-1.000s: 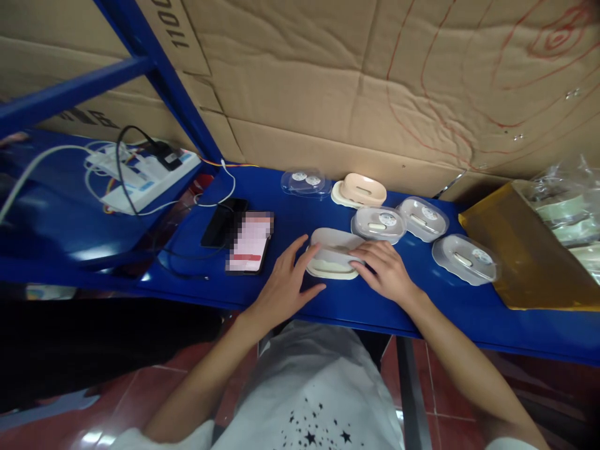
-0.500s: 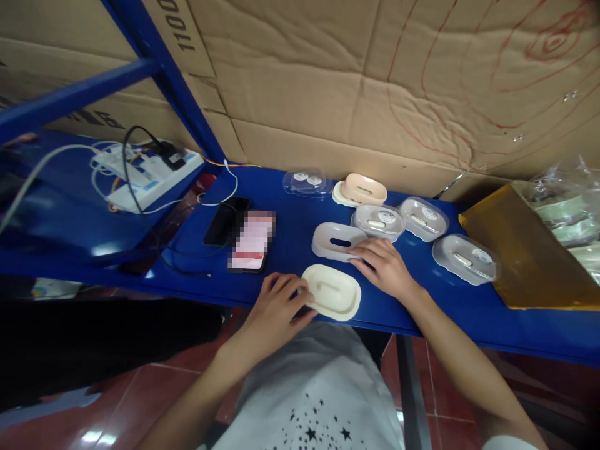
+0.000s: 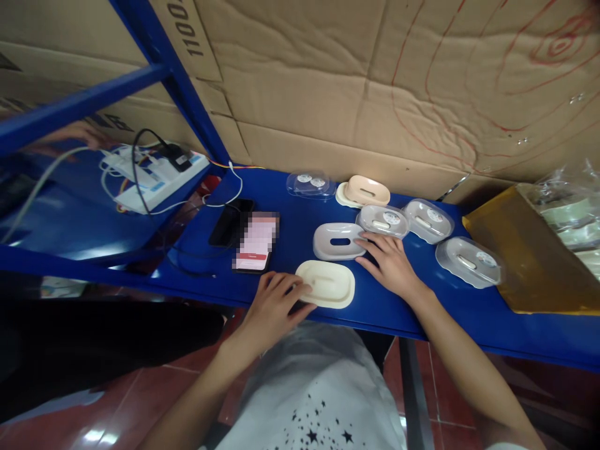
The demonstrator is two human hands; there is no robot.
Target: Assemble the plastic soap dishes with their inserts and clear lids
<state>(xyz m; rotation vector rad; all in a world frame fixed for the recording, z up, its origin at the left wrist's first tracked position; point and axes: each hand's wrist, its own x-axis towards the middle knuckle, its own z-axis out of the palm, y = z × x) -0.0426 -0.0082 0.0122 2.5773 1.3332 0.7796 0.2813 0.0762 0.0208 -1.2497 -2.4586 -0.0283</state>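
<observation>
My left hand (image 3: 281,299) pinches the left end of a cream oval tray (image 3: 335,287), its thumb along the near side and fingertips over the rim. The tray lies near the front edge of the blue shelf, with a shallow raised line in its floor. Just behind it stands a pale grey-white soap dish (image 3: 323,244) with an oval slot in its bottom. At that dish's right end is my right hand (image 3: 389,262), with fingertips on the rim and the thumb against the near side. The two pieces are separate.
Three clear-lidded soap dishes (image 3: 383,220) (image 3: 429,220) (image 3: 469,261) stand to the right. Behind are a peach dish (image 3: 370,189) and clear lids (image 3: 309,185). Phones (image 3: 257,244), cables and a power strip (image 3: 164,182) lie left. A carton (image 3: 539,262) of bagged pieces stands far right. Another person's hand (image 3: 77,134) reaches in.
My left hand has shifted the cream tray slightly left and levelled it. The grey-white dish has moved slightly left under my right hand. Another person's hand has appeared by the power strip.
</observation>
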